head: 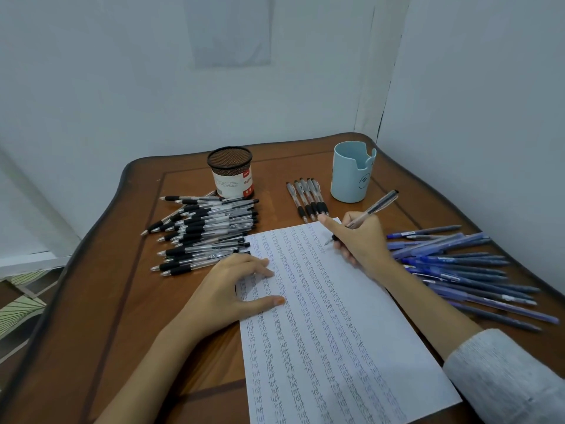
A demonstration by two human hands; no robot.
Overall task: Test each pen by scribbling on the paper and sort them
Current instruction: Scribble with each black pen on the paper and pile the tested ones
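Paper (pixel 351 316) runs off-frame below; left hand (pixel 226 289) presses it flat, right hand (pixel 360 240) grips pen (pixel 376 206).

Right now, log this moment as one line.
step: pen test | right hand: grips pen, tip at paper | left hand: rests on paper | black pens: left | blue pens: right

Pale grey ribbed knit sleeve (pixel 507 374)
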